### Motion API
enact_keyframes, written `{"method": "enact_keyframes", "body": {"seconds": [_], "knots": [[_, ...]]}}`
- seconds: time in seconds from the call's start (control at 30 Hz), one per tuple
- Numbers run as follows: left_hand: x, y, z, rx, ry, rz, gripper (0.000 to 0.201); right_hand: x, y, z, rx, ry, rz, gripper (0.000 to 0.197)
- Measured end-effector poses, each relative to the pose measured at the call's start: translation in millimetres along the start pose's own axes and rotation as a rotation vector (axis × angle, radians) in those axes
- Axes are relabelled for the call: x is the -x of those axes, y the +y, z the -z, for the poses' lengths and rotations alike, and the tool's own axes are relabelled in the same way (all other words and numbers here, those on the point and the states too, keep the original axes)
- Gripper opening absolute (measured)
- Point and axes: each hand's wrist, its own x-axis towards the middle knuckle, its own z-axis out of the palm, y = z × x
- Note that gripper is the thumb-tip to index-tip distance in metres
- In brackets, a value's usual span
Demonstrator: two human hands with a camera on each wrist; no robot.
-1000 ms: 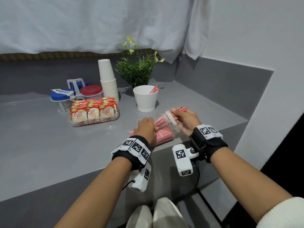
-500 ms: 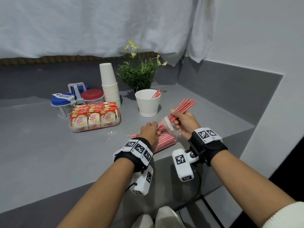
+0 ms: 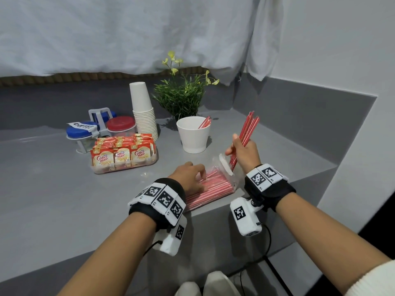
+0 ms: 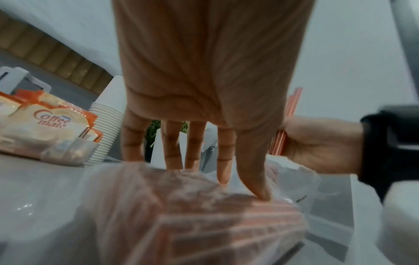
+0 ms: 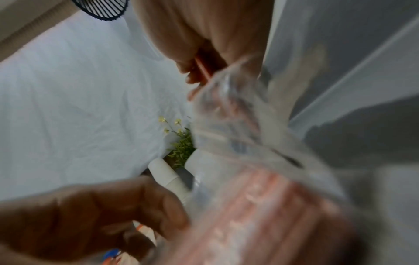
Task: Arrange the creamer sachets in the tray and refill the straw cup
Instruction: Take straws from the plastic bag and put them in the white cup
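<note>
A clear bag of red-striped straws (image 3: 210, 188) lies near the counter's front edge. My left hand (image 3: 190, 175) presses down on it with straight, spread fingers (image 4: 223, 161). My right hand (image 3: 242, 149) grips a bunch of straws (image 3: 248, 130), lifted almost clear of the bag's open end and tilted upright. The white straw cup (image 3: 193, 135) stands just behind, left of the right hand, with a few straws (image 3: 205, 122) in it. The clear tray (image 3: 125, 166) holds rows of Coffee-mate creamer sachets (image 3: 123, 154). The right wrist view is blurred, showing the bag (image 5: 260, 206).
A stack of white paper cups (image 3: 143, 110) stands behind the tray, a potted green plant (image 3: 181, 97) behind the straw cup. Lidded jars, blue (image 3: 80, 130) and red (image 3: 120, 123), sit in a white rack at the left. Grey walls close the counter's back and right.
My right hand has drawn the bunch of straws up and out of the bag and raised it to the right of the cup. The left hand stays pressed on the bag.
</note>
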Motion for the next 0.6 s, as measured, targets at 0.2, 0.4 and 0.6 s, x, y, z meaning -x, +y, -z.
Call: {"method": "enact_keyframes", "body": {"seconds": [0.2, 0.4, 0.6], "knots": [[-1.5, 3.5, 2.4, -0.005, -0.146, 0.034, 0.063, 1.0, -59.0, -11.2, -0.162, -0.020, 0.181, 0.036], [-6.4, 2.5, 7.2, 0.015, -0.176, 0.082, 0.074, 5.2, -53.4, -31.6, -0.167, -0.093, 0.187, 0.024], [-13.8, -2.8, 8.9, -0.037, -0.155, 0.100, 0.068, 16.7, 4.4, -36.3, 0.014, -0.183, 0.054, 0.027]]}}
